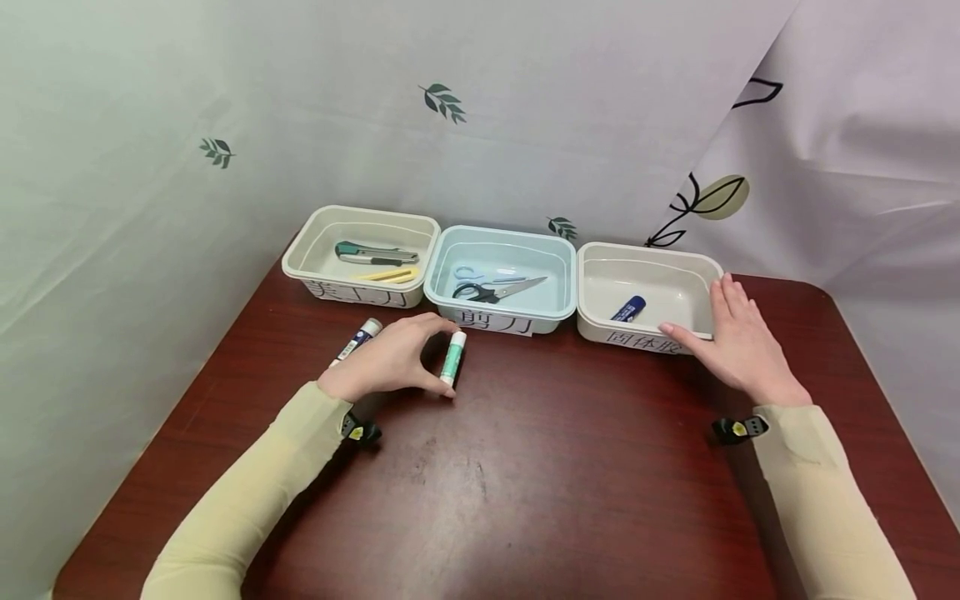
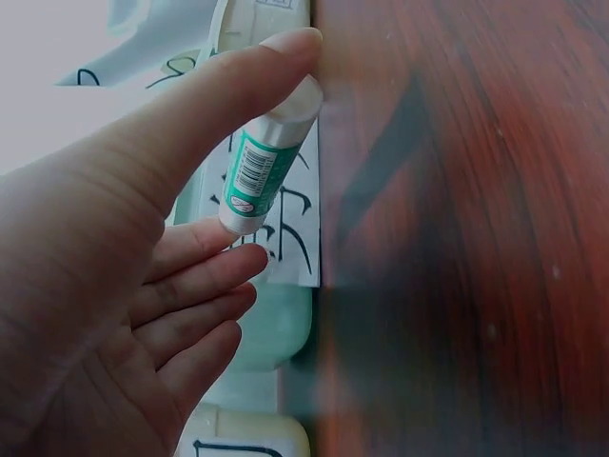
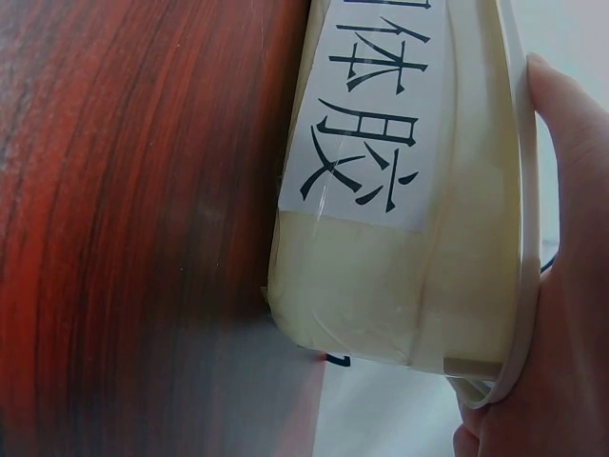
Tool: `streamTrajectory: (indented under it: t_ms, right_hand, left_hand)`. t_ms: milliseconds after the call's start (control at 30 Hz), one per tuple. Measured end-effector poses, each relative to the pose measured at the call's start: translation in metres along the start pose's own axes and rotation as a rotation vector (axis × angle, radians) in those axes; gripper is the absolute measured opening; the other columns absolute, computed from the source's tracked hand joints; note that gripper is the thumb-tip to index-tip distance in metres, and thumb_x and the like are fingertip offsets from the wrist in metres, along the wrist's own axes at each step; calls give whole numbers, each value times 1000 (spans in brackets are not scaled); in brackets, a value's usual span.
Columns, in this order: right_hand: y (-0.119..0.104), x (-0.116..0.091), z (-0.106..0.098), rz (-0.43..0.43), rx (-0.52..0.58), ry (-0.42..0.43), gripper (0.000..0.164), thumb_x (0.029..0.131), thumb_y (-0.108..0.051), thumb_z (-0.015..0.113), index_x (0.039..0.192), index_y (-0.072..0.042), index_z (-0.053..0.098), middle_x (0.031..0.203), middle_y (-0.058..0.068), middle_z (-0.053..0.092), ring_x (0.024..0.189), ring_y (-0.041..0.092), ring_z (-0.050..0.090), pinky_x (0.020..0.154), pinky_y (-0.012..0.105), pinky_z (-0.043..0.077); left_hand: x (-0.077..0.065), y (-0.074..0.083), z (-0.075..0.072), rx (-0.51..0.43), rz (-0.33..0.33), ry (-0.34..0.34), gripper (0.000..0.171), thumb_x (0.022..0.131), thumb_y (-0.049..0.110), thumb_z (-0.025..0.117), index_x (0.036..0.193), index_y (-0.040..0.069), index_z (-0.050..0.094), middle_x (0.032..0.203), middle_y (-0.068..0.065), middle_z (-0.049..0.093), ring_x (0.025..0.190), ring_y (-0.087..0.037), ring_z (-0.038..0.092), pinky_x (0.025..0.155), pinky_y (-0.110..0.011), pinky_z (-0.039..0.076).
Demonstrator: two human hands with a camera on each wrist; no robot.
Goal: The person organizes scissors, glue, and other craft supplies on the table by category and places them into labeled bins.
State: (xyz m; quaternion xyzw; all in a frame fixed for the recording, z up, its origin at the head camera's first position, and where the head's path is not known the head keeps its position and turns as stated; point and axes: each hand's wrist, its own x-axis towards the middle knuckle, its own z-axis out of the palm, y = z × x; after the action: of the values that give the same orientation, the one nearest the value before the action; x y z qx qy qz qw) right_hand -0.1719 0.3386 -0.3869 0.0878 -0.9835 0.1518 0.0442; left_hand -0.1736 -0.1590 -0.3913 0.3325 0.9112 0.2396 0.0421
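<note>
My left hand point(image 1: 393, 358) pinches a green-and-white glue stick point(image 1: 452, 358) by its two ends, between thumb and fingertip. In the left wrist view the glue stick point(image 2: 259, 171) shows its barcode, and the other fingers stand apart from it. A second, dark blue and white glue stick point(image 1: 358, 340) lies on the table beyond this hand, partly hidden by it. My right hand point(image 1: 742, 350) rests on the near right corner of the right-hand beige bin point(image 1: 682, 260), thumb on the front rim and fingers straight along the side. A blue glue stick point(image 1: 628, 308) lies inside that bin.
A light blue bin point(image 1: 558, 312) holding scissors point(image 1: 502, 289) stands in the middle of the row. Left of it, another beige bin point(image 1: 300, 250) holds utility knives point(image 1: 375, 253). Paper labels face front. A patterned curtain point(image 1: 510, 108) hangs behind the dark red table point(image 1: 525, 483).
</note>
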Motion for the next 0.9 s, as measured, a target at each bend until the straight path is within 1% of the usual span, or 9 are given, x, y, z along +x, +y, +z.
streamTrajectory:
  t_ms: [133,267,533,733,900]
  right_hand:
    - [0,0,0,3,2,-3,108,96,-63,56,155,16,10,162,35,2,152,42,-3,121,52,-1]
    - [0,0,1,6,2,-4,108,96,-63,56,155,15,9,162,34,0,152,42,-3,121,52,-2]
    - [0,0,0,2,3,-5,108,96,-63,56,155,16,9,162,34,-1,151,43,-3,121,52,-2]
    - [0,0,0,-2,1,-4,108,97,-62,55,154,16,9,162,34,0,152,42,-4,121,51,-3]
    - [-1,0,0,1,5,-5,108,96,-62,55,154,16,9,162,34,0,152,42,-3,121,51,-3]
  left_hand:
    - [5,6,4,-5,28,-5,83,66,46,95,131,5,63,124,-3,63,115,-23,60,101,-37,45]
    - [12,11,12,-5,58,-16,82,66,45,95,131,5,63,124,-4,63,116,-22,58,102,-36,44]
    - [25,25,27,-17,93,-55,82,68,47,94,132,8,61,123,0,61,114,-18,57,102,-30,43]
    - [37,38,34,-18,133,-57,83,68,48,94,133,9,61,123,2,61,113,-17,57,101,-28,43]
    - [48,50,41,-45,151,-72,84,68,47,94,134,10,60,125,3,60,114,-16,57,101,-26,42]
